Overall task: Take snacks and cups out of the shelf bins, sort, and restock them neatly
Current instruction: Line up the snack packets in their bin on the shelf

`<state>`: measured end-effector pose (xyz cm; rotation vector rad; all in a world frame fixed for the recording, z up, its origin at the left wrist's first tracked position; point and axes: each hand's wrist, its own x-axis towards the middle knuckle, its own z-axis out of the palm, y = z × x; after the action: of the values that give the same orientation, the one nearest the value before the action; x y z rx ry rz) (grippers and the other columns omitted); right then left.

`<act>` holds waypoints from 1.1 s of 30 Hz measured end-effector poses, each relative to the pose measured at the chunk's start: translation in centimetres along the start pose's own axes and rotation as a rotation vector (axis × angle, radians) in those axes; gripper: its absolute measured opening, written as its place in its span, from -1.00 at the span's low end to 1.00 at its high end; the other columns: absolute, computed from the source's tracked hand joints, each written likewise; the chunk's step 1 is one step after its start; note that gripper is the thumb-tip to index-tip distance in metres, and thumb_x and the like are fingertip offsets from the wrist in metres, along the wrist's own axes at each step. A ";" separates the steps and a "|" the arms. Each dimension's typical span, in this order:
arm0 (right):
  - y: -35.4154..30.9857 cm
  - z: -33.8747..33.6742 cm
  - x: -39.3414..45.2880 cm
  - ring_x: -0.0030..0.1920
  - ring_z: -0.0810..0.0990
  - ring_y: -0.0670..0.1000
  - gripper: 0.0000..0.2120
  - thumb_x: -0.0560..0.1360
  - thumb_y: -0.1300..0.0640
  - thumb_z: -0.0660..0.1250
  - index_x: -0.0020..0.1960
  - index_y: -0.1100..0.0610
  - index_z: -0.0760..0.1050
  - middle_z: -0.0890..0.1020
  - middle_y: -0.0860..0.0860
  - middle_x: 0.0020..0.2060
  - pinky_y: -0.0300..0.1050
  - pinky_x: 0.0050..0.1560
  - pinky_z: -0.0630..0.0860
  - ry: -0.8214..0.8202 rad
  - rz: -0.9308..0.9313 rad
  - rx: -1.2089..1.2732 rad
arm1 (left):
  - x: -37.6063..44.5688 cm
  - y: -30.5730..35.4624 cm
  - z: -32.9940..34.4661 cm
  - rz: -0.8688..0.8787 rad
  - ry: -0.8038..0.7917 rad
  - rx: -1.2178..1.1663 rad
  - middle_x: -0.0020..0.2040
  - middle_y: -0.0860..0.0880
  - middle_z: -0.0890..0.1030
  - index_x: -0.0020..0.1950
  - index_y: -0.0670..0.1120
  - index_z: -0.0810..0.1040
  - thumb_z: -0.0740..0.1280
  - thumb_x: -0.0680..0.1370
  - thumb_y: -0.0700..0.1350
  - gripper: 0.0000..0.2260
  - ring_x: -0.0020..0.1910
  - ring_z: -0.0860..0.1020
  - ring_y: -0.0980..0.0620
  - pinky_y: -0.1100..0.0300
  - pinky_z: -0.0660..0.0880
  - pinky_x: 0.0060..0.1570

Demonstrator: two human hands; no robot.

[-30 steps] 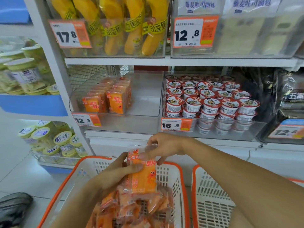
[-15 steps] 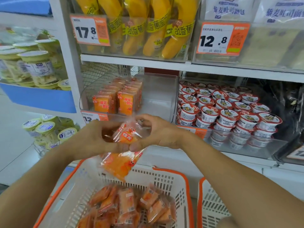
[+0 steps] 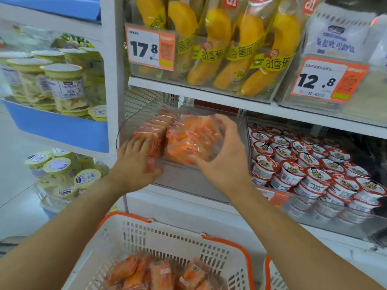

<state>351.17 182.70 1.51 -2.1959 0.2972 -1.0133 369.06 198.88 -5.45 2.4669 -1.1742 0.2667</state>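
Snack pack [image 3: 189, 141] in right hand [image 3: 225, 162]

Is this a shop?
Most likely yes, a small grocery shop. A price tag hangs on a shelf bin of wrapped banana cakes, snack cups are lined up for sale, and a shopping basket sits below.

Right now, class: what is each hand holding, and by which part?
The right hand grips an orange snack pack by its right side, thumb under, fingers over the top. The left hand holds nothing; its fingers rest against the stacked packs in the bin.
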 end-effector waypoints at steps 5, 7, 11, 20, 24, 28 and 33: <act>-0.2 2.9 2.0 0.25 0.51 0.02 -0.24 0.29 0.04 0.62 0.38 -0.02 0.31 0.53 -0.05 0.26 -0.13 0.23 0.49 -0.244 0.000 -0.310 | 0.1 -0.4 1.2 0.028 0.094 0.151 0.37 -0.17 0.48 0.46 -0.19 0.39 0.01 0.43 0.52 -0.08 0.30 0.47 -0.22 -0.19 0.36 0.29; 0.0 3.5 3.2 0.30 0.46 0.07 -0.20 0.31 -0.01 0.61 0.46 -0.01 0.32 0.49 0.02 0.31 -0.11 0.24 0.43 -0.340 0.067 -0.408 | 0.2 -0.3 1.2 0.010 0.086 0.149 0.40 -0.17 0.47 0.49 -0.20 0.35 -0.04 0.42 0.55 -0.03 0.33 0.45 -0.22 -0.19 0.34 0.32; 0.6 4.9 3.3 0.07 0.45 -0.13 -0.16 0.27 -0.07 0.66 0.45 -0.01 0.38 0.34 -0.01 0.23 -0.34 0.15 0.36 -0.339 0.243 -0.191 | 0.1 -0.1 1.1 -0.001 0.074 0.139 0.47 -0.15 0.40 0.53 -0.16 0.30 -0.01 0.39 0.54 -0.03 0.40 0.38 -0.19 -0.16 0.24 0.39; 1.2 6.4 3.8 0.16 0.60 0.05 -0.35 0.46 -0.03 0.51 0.43 0.13 0.33 0.59 0.02 0.20 -0.22 -0.05 0.43 -0.374 0.464 -0.216 | 0.2 -0.3 1.5 -0.009 0.083 0.156 0.49 -0.13 0.35 0.54 -0.12 0.29 -0.04 0.40 0.52 -0.06 0.43 0.32 -0.17 -0.14 0.14 0.43; 0.9 6.8 4.2 -0.05 0.62 -0.04 -0.38 0.43 0.10 0.51 0.37 0.12 0.27 0.61 -0.06 -0.06 0.00 0.02 0.63 -0.405 0.530 -0.055 | 0.3 -0.3 1.7 -0.005 0.069 0.144 0.44 -0.17 0.41 0.48 -0.16 0.36 0.00 0.41 0.51 -0.08 0.38 0.37 -0.21 -0.17 0.21 0.39; 1.2 6.8 4.4 0.00 0.67 0.06 -0.52 0.41 0.07 0.51 0.21 0.05 0.34 0.63 0.00 0.03 -0.02 0.01 0.64 -0.387 0.553 -0.129 | 0.3 -0.5 1.9 0.008 0.102 0.142 0.44 -0.17 0.41 0.50 -0.17 0.33 0.02 0.42 0.51 -0.08 0.37 0.38 -0.21 -0.18 0.23 0.38; 1.3 7.1 4.0 -0.24 0.72 0.07 -0.82 0.42 0.02 0.53 -0.19 0.08 0.58 0.72 0.03 -0.30 0.07 -0.07 0.68 -0.386 0.483 -0.178 | 0.4 -0.7 1.9 0.001 0.117 0.112 0.48 -0.11 0.35 0.52 -0.11 0.31 0.00 0.39 0.53 -0.07 0.43 0.31 -0.16 -0.13 0.14 0.45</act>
<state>359.18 183.41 -0.29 -2.2590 0.7140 -0.3027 369.84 198.18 -7.25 2.5085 -1.1397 0.4828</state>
